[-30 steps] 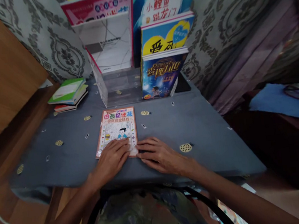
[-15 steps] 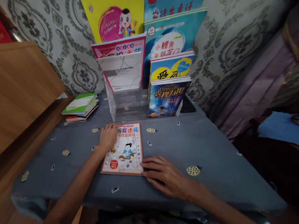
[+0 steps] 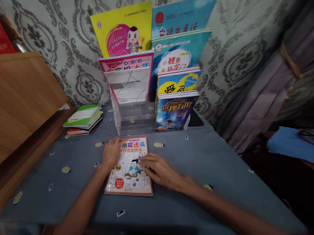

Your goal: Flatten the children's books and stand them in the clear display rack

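A thin picture book (image 3: 132, 174) with an orange-bordered cover lies flat on the tablecloth before me. On the cover are colourful Chinese characters and a seated figure in blue. My left hand (image 3: 111, 153) grips the book's upper left edge, fingers together, partly covering the title. Over the middle of the right edge is my right hand (image 3: 159, 170), its fingers outstretched and slightly apart, fingertips above the cover; whether they touch it I cannot tell. Just beyond the book stands a clear acrylic book rack (image 3: 135, 127).
Upright in the rack are several books, including a yellow one (image 3: 140, 24) and a dark blue one (image 3: 173, 111). A small book stack (image 3: 84, 117) lies at the back left. A wooden cabinet (image 3: 13, 93) borders the left, a curtain (image 3: 246, 99) the right.
My right hand has left the book's lower right corner and moved up along the right edge, over the cover. My left hand stays at the upper left edge. The view has tilted upward.
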Available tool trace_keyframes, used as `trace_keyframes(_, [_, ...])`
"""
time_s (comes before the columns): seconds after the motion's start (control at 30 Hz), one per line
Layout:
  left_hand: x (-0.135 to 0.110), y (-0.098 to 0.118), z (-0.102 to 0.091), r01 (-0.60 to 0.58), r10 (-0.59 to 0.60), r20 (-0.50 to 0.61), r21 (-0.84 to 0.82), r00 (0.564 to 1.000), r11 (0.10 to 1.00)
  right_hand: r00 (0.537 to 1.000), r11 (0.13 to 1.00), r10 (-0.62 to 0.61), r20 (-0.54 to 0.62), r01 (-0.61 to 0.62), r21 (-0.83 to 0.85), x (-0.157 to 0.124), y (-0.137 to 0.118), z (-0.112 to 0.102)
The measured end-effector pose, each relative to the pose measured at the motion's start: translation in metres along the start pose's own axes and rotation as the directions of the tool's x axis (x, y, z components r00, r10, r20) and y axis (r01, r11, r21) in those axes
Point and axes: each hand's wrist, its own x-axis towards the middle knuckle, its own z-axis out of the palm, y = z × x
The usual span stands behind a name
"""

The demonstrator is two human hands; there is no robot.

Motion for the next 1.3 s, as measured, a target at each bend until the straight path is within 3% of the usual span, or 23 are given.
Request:
trace_keyframes(0.23, [0.004, -0.027, 0.013, -0.003, -0.041, -0.110, -0.377, 0.993, 0.926, 0.974, 0.984, 0.113, 0.196, -0.082, -0.157, 0.080, 0.007, 0.044])
trace_keyframes(0.37, [0.005, -0.030, 0.015, 0.016, -0.067, -0.101, -0.436, 0.993, 0.900, 0.959, 0.967, 0.176, 0.222, -0.126, -0.223, 0.114, 0.008, 0.071])
trace_keyframes(0.47, [0.004, -0.028, 0.013, 0.009, -0.062, -0.107, -0.436, 0.992, 0.900, 0.957, 0.955, 0.204, 0.206, -0.148, -0.259, 0.123, 0.012, 0.078])
trace_keyframes(0.9, [0.003, -0.023, 0.007, 0.007, -0.017, -0.047, -0.214, 0.999, 0.977, 0.954, 0.951, 0.215, 0.208, -0.156, -0.266, 0.086, 0.036, 0.043])
trace_keyframes(1.3, [0.002, -0.020, 0.004, -0.016, 0.009, -0.047, -0.148, 0.999, 0.989, 0.962, 0.944, 0.253, 0.103, -0.222, -0.246, 0.050, 0.054, 0.025])
